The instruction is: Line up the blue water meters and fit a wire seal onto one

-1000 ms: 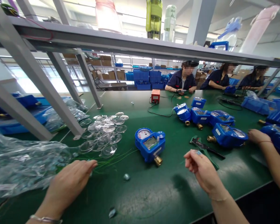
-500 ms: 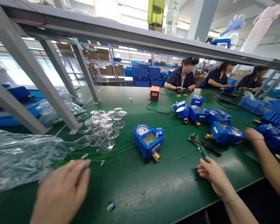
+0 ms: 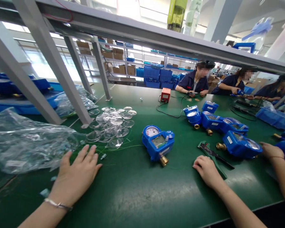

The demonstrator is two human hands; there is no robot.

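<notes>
Fingers spread, my left hand lies palm down over the near ends of thin green wires, beside the clear plastic bag of small pieces. My right hand rests on the table with its fingers curled in; what may be under them is hidden. Right beside it lie green-handled pliers, partly covered by the hand. A blue meter with a round dial, small screen and brass fitting stands between my hands. One green wire runs up to it.
Clear round discs lie heaped left of the meter. Several blue meters stand at right, where a co-worker's hand touches one. Farther back are a red box with a cord and seated co-workers. A shelf crosses above.
My left hand has come down flat and spread out. My right hand has moved closer to the pliers, its fingers more curled. The view has shifted left.
</notes>
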